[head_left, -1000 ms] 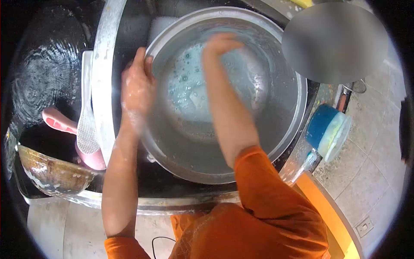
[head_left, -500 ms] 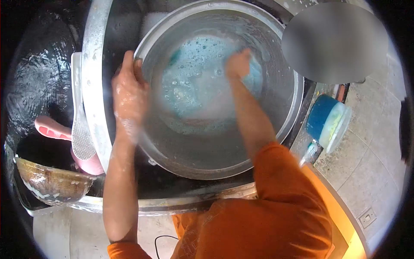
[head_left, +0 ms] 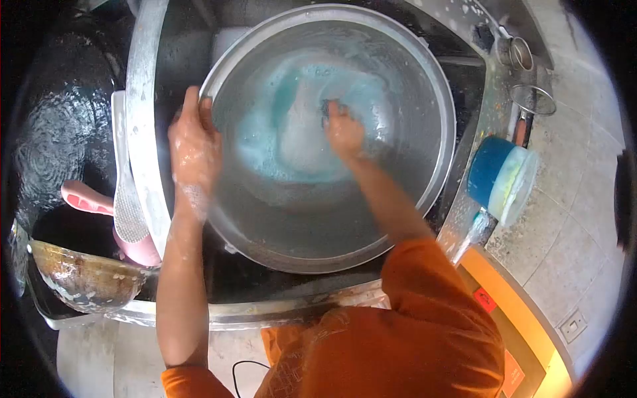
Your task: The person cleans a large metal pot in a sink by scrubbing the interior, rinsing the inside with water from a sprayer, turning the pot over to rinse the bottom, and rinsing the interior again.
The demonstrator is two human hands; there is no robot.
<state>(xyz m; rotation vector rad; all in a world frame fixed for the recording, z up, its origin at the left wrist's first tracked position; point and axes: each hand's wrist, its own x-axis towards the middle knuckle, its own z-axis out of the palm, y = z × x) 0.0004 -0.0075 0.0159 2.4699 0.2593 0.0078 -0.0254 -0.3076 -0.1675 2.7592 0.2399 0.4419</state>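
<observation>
A large round metal basin sits in the dark sink, with bluish suds spread over its bottom. My left hand, wet with foam, grips the basin's left rim, its fingers closed over the edge. Inside the basin, my right hand presses down near the middle with its fingers bunched. A small dark scouring pad shows at the fingertips; most of it is hidden under the hand. Around it the suds are swept into a curved streak.
Left of a metal divider, water ripples in another basin. A white perforated rice paddle, a pink-handled utensil and a stained wok-like bowl rest there. At right stand a blue tub and wire strainers.
My right hand has moved from the right side of the suds down and left to the middle. The foam has thinned and smeared. My left hand stays on the rim. The basin looks slightly shifted.
</observation>
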